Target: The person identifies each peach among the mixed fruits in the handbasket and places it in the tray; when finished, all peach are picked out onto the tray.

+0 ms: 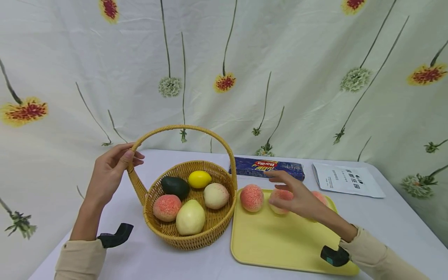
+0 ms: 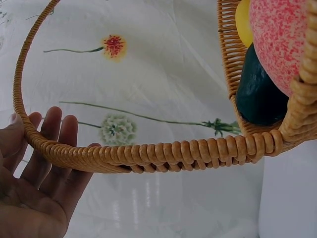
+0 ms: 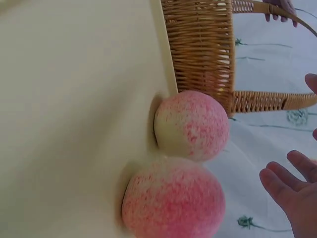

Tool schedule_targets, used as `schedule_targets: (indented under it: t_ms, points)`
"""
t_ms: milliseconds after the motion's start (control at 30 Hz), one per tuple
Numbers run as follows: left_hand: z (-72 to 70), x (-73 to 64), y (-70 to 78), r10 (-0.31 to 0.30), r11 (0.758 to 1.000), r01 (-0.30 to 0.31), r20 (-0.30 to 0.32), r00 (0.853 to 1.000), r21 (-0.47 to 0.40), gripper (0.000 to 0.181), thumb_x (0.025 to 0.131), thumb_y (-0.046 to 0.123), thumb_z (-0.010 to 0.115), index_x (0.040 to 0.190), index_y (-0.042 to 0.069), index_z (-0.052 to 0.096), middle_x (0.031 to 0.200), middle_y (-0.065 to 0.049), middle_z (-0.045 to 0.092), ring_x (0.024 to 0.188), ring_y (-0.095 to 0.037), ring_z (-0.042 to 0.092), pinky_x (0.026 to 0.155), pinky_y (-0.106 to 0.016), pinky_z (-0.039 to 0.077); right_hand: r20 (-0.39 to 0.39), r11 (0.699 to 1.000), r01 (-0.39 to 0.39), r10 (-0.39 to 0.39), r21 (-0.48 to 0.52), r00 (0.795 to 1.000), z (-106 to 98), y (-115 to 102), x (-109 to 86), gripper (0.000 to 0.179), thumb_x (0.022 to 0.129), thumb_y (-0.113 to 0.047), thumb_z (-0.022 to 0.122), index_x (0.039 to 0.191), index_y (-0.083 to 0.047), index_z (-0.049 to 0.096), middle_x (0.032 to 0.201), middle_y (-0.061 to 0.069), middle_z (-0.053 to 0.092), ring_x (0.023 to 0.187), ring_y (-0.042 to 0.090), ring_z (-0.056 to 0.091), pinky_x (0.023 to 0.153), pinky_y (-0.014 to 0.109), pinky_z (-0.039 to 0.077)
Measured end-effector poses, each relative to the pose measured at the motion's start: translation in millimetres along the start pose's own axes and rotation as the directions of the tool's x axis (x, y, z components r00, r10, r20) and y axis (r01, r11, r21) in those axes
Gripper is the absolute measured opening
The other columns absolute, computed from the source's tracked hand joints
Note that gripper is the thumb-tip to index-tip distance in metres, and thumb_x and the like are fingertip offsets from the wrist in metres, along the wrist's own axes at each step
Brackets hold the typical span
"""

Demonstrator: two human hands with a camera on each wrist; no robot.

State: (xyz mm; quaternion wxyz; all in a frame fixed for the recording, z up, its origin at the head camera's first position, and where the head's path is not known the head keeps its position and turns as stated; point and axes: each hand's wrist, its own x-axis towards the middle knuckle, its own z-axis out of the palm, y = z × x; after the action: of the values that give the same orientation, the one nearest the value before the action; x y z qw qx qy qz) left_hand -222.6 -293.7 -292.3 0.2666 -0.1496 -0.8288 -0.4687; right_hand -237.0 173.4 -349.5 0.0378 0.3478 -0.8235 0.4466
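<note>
A wicker basket (image 1: 189,243) with a tall arched handle stands left of centre. My left hand (image 1: 113,167) holds the left side of that handle, thumb in front and fingers behind. Inside lie an avocado (image 1: 175,188), a lemon (image 1: 199,179), a red-speckled peach (image 1: 167,207), a pale peach (image 1: 216,196) and a pale green pear-shaped fruit (image 1: 190,217). Over the yellow tray (image 1: 273,245), my right hand (image 1: 302,198) hovers with fingers spread and nothing held. It overlaps the middle peach (image 1: 281,196) in the head view; another peach (image 1: 252,198) sits left and a third (image 1: 320,197) right, partly hidden.
Behind the tray lies a blue Barilla spaghetti pack (image 1: 267,167). A white printed pouch (image 1: 348,180) lies flat at the back right. The flowered curtain (image 1: 224,46) hangs right behind the white table (image 1: 371,217).
</note>
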Motion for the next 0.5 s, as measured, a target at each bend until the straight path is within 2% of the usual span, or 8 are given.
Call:
schedule_targets:
  t_ms: [233,333,500]
  points:
    - [0.7,-0.4,0.1,-0.017,1.000,0.017,-0.006,1.000,-0.001,0.032,0.101,0.016,0.048,0.128,0.001,0.055,0.094,0.011,0.065,0.085,-0.001,0.067,0.077,-0.012,0.051,0.116,0.996,0.092,-0.092,0.006,0.989,22.9,-19.8,20.4,0.063,0.085,-0.015,0.074,0.140,-0.013,0.044,0.142,0.005,0.046,0.127,0.027,0.048,0.101,0.043,0.045]
    - [0.5,0.0,0.3,-0.018,1.000,0.018,-0.006,1.000,0.002,0.033,0.101,0.016,0.048,0.129,0.001,0.054,0.094,0.012,0.065,0.085,-0.002,0.066,0.077,-0.012,0.051,0.153,0.992,0.128,-0.127,0.006,0.980,30.2,-26.7,29.1,0.062,0.085,-0.016,0.073,0.140,-0.010,0.044,0.141,0.006,0.047,0.127,0.027,0.048,0.101,0.043,0.045]
    - [0.3,-0.4,0.7,-0.014,1.000,0.014,-0.007,1.000,0.003,0.033,0.101,0.016,0.048,0.129,0.000,0.054,0.094,0.012,0.065,0.085,-0.002,0.066,0.077,-0.013,0.051,0.234,0.988,0.154,-0.143,-0.028,0.962,39.2,-37.9,46.6,0.065,0.087,-0.020,0.072,0.144,-0.015,0.041,0.145,0.001,0.043,0.133,0.019,0.041,0.106,0.044,0.040]
